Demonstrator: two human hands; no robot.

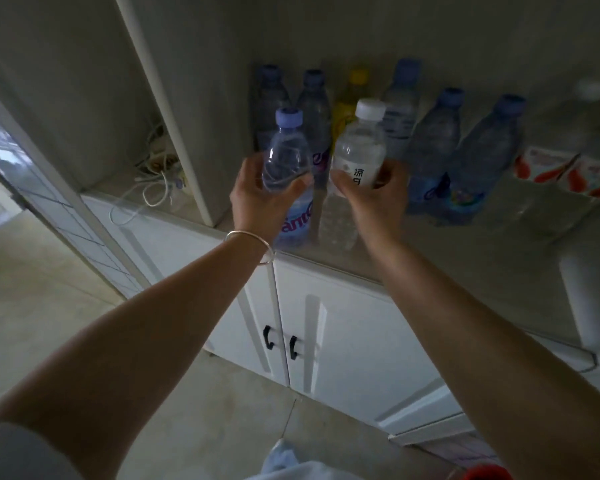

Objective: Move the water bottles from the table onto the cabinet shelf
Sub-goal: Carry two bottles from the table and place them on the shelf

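Note:
My left hand [260, 199] grips a clear water bottle with a purple cap [284, 157] around its middle, at the front edge of the cabinet shelf [465, 251]. My right hand [378, 199] grips a clear bottle with a white cap [359, 150] right beside it. Both bottles stand upright with their bases low at the shelf, partly hidden by my hands. Behind them stand several more blue-capped bottles [433, 140] and one yellow bottle [350, 98] in a row against the back wall.
A white vertical divider [167, 109] bounds the shelf on the left; beyond it lie tangled white cables [153, 168]. Red-and-white boxes [561, 171] sit at the right. Below are white cabinet doors with black handles [281, 341]. A white rounded object [589, 299] stands at the far right.

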